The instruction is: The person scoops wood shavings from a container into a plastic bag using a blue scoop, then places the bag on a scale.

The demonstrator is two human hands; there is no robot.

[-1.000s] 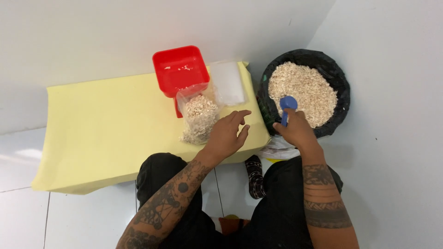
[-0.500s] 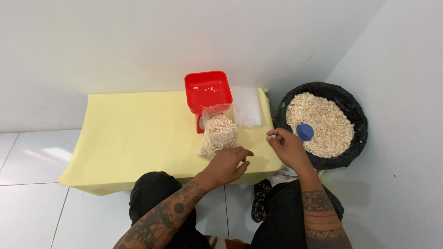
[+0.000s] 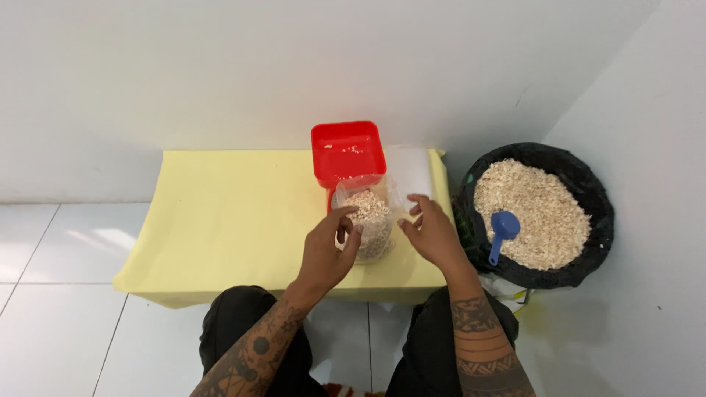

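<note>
White wall corner, white tiled floor. Low table under a pale yellow cloth (image 3: 220,220) set against the wall.

On the cloth, right half: red square plastic container (image 3: 348,153) at the back edge, a stack of clear plastic bags (image 3: 413,170) just beside it on the right. In front of the container stands a clear plastic bag of pale flakes (image 3: 370,220), upright, mouth open at the top, about filled.

Left hand (image 3: 323,254): on the bag's left side, fingers curled, thumb and forefinger at the bag's rim. Looks like a pinch on the film, but exact contact is hard to tell.

Right hand (image 3: 434,234): on the bag's right side, fingers loosely bent, fingertips at the bag's upper right edge. Touching or just short of it, can't tell. Holds nothing else.

Right of the table, on the floor by the side wall: round tub lined with a black bag (image 3: 581,176), heaped with the same pale flakes (image 3: 544,206). Blue plastic scoop (image 3: 501,231) lies in the flakes near the left rim, handle pointing toward the person.

Person seated at the table's near edge, dark trousers, both forearms tattooed.
</note>
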